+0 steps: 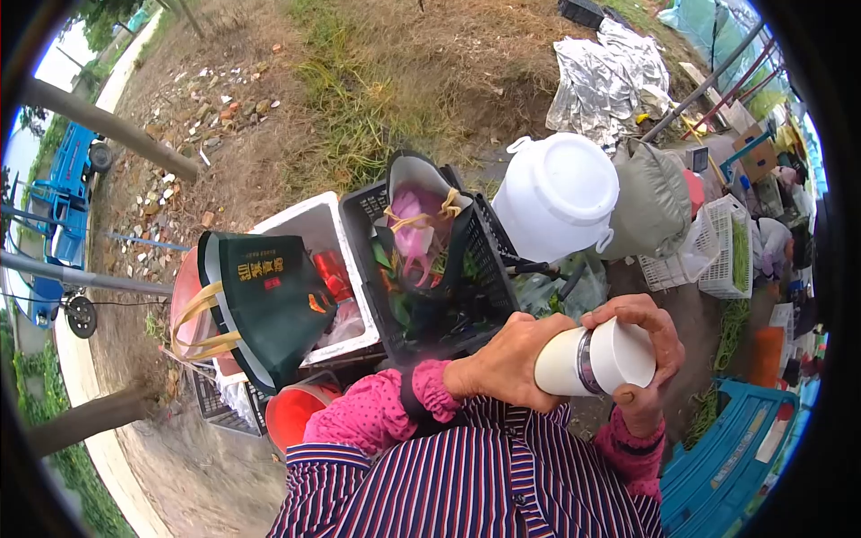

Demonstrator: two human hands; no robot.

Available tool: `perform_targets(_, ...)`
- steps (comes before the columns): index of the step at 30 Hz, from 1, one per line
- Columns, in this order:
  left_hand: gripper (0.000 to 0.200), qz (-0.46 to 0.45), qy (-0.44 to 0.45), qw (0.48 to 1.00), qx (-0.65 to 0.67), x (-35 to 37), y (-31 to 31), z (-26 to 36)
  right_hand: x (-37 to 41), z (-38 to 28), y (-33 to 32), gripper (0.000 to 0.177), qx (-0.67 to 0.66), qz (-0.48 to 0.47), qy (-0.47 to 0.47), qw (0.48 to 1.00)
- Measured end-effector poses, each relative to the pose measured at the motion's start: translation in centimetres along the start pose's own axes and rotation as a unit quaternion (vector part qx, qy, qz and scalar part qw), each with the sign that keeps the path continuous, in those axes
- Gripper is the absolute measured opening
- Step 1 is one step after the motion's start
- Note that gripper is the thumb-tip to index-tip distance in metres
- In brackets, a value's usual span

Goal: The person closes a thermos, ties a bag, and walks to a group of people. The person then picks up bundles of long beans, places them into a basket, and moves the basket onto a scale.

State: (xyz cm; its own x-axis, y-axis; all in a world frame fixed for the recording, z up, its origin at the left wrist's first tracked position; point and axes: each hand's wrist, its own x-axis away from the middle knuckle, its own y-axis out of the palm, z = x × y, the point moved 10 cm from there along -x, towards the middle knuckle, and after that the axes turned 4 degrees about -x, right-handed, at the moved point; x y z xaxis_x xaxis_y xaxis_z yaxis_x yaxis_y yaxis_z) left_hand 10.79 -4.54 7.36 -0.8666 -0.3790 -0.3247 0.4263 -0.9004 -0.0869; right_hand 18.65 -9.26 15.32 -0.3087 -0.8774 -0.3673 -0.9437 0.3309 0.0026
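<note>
In front of my striped shirt I hold a white vacuum flask [558, 366], tilted on its side with a silver band around its neck. My left hand [508, 360] wraps around the flask's body. The fingers of my right hand [662, 345] are closed around the wide white cap [626, 353], which sits against the band. Whether the cap is loose or tight cannot be seen. Pink dotted sleeves cover both forearms. Just beyond my left hand is a black plastic crate [401, 351] with green vegetables and a pink plastic bag [414, 224] in it.
A white lidded drum [574, 184] and a full grey-green sack [653, 202] stand ahead. On the left are a dark green tote bag [269, 300], a white foam box [345, 242] and a red bucket [291, 414]. A teal truck tailgate [731, 448] lies right; another person [773, 244] crouches beyond.
</note>
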Motion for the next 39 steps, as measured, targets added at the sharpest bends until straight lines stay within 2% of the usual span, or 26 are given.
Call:
perform_targets(1,0.045,0.043,0.055,0.997,-0.025,-0.3,-0.9,1.4,0.2,0.2,0.1,0.069,0.003,0.002,0.005,1.0)
perform_targets(6,0.046,0.019,0.022,1.0,-0.002,0.1,-0.7,-0.3,-0.1,0.8,0.6,0.068,0.057,-0.022,0.003,0.998)
perform_targets(13,0.053,0.007,0.02,0.999,0.031,0.1,-1.6,-0.9,-1.9,1.2,2.1,0.069,0.031,-0.049,-0.004,0.998)
perform_targets(16,0.052,0.008,0.052,0.996,0.073,-0.2,-2.5,0.0,-2.7,1.2,2.9,0.069,0.028,-0.069,-0.009,0.997)
perform_targets(24,0.055,-0.049,0.001,0.988,0.146,0.0,-2.3,-1.6,-4.4,1.7,4.4,0.068,0.003,-0.09,0.007,0.996)
perform_targets(27,0.06,-0.08,-0.012,0.98,0.184,-0.1,-2.2,-1.7,-5.2,1.8,5.3,0.068,-0.034,-0.116,0.003,0.993)
perform_targets(30,0.062,-0.094,-0.015,0.97,0.224,-0.3,-2.5,-1.6,-5.8,2.4,6.4,0.081,-0.086,-0.2,-0.005,0.976)
perform_targets(33,0.064,-0.113,-0.028,0.962,0.247,-0.2,-2.4,-2.1,-6.2,3.2,6.2,0.069,-0.099,-0.159,0.024,0.982)
perform_targets(36,0.066,-0.111,-0.033,0.96,0.253,-0.3,-2.9,-2.7,-6.2,4.0,6.0,0.07,-0.092,-0.138,0.044,0.985)
perform_targets(39,0.066,-0.083,-0.028,0.969,0.232,-0.5,-3.8,-3.3,-5.9,4.5,5.5,0.07,-0.023,-0.083,0.058,0.995)
